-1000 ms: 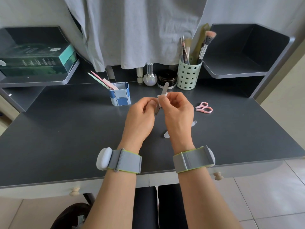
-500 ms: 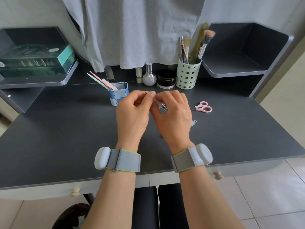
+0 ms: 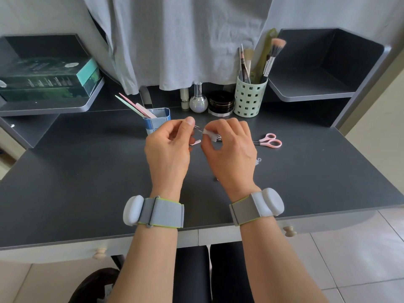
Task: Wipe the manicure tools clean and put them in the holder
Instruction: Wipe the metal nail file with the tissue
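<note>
— What colours do you have on your dark grey desk [image 3: 87,182]?

— Your scissors [image 3: 270,141] at right have pink handles; your far holder [image 3: 157,122] is blue-and-white checked, the brush cup [image 3: 249,99] pale green, the left box [image 3: 50,79] dark green and teal.

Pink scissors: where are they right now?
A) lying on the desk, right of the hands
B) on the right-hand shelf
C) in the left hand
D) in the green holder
A: the pink scissors lie flat on the desk, right of the right hand, untouched.

Bare forearms, grey wristbands [image 3: 162,212] – lime-edged, white pods
</note>
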The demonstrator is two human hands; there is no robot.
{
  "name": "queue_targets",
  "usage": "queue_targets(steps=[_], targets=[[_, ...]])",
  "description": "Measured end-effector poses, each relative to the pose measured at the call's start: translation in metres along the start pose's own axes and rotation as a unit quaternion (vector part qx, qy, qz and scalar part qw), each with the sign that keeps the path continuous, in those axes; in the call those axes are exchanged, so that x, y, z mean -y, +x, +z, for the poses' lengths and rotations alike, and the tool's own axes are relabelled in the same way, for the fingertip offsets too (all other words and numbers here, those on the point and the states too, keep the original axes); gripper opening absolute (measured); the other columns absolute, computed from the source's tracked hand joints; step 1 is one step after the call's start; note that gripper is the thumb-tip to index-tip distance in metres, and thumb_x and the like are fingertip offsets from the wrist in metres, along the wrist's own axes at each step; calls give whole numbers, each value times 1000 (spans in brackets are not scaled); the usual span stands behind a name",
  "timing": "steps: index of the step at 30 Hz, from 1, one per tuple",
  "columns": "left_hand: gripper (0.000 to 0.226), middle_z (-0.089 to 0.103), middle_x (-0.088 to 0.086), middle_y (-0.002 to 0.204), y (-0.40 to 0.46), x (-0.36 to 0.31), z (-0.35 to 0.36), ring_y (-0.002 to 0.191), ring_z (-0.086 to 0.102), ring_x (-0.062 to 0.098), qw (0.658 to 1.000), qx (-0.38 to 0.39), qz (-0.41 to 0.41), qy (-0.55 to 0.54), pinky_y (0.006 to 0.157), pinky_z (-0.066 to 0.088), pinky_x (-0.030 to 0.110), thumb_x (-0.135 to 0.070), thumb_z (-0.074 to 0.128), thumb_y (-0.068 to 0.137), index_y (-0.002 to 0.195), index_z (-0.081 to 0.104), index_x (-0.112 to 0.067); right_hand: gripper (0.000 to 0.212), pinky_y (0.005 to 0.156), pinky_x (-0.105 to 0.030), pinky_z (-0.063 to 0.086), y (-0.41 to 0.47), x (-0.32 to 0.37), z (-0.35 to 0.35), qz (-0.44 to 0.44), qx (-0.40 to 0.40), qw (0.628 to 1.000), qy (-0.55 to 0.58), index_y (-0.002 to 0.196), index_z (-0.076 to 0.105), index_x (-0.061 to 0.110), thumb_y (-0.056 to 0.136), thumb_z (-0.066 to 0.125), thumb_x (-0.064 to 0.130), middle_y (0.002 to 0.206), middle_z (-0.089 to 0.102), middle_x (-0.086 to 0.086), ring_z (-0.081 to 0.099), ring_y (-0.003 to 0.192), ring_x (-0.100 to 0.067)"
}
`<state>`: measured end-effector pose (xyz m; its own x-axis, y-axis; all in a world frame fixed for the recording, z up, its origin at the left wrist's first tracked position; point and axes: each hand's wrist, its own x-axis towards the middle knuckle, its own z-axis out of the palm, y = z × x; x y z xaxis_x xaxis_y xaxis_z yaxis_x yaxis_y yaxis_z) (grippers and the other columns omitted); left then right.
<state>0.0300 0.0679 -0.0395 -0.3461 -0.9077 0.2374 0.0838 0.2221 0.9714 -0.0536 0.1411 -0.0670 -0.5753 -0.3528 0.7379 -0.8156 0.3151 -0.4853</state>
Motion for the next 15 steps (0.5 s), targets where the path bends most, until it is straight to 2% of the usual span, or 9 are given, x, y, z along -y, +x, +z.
queue_targets(steps=[6, 9, 11, 13, 15], targets=[[16, 71, 1, 71, -1, 0, 0, 61, 65, 10, 995, -29, -51, -77, 55, 55, 24, -21, 68, 95, 88, 73, -7, 9, 68, -32, 48, -5, -2, 3, 35, -4, 999, 35, 96, 74, 23, 88, 72, 23, 96, 62, 4, 55, 91, -21], [15, 72, 4, 74, 0, 0, -2, 64, 67, 13, 992, -39, -65, -103, 56, 55, 25, -20, 67, 95, 89, 72, -7, 6, 79, -33, 52, -6, 4, -2, 170, -8, 975, 144, 94, 76, 26, 89, 73, 25, 94, 65, 8, 62, 83, -9], [14, 72, 6, 76, 1, 1, -3, 65, 67, 14, 991, -42, -64, -110, 57, 55, 26, -19, 67, 95, 89, 71, -7, 4, 79, -33, 54, -4, 8, -9, 283, -8, 931, 232, 91, 76, 27, 90, 73, 27, 86, 69, 8, 63, 75, -6], [13, 71, 7, 77, 2, 1, -2, 66, 67, 14, 991, -45, -62, -112, 58, 55, 27, -19, 67, 95, 88, 71, -9, 5, 66, -31, 54, -3, 12, -14, 381, -10, 864, 330, 91, 75, 22, 91, 72, 27, 77, 70, 7, 63, 69, -8], [12, 71, 8, 78, 2, 2, 0, 66, 67, 14, 990, -46, -63, -116, 58, 55, 27, -18, 67, 95, 87, 71, -10, 11, 58, -25, 52, -3, 15, -16, 449, -7, 793, 413, 98, 72, 12, 91, 73, 21, 80, 68, 0, 63, 66, -10]])
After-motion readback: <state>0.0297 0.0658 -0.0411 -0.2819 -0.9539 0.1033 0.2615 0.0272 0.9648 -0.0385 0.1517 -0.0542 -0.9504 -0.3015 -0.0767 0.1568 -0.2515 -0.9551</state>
